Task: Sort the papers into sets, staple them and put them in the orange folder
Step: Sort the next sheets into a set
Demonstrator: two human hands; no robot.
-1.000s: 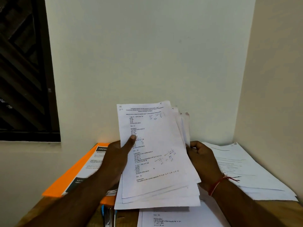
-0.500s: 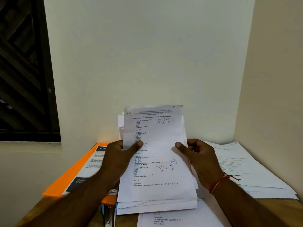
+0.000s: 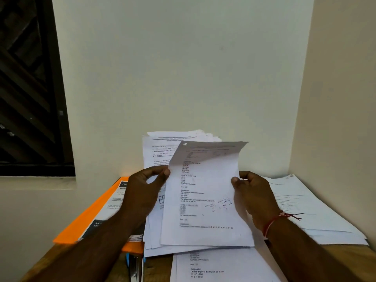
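Sorting: left hand (image 3: 143, 193) grips the stack (image 3: 156, 151), right hand (image 3: 253, 197) pinches the top sheet (image 3: 205, 192) by its side edge; paper looks light, floppy, slippery, so hold mid-edge.

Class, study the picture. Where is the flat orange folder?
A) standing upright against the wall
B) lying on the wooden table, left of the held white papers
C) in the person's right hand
B: the flat orange folder lies on the wooden table, left of the held white papers.
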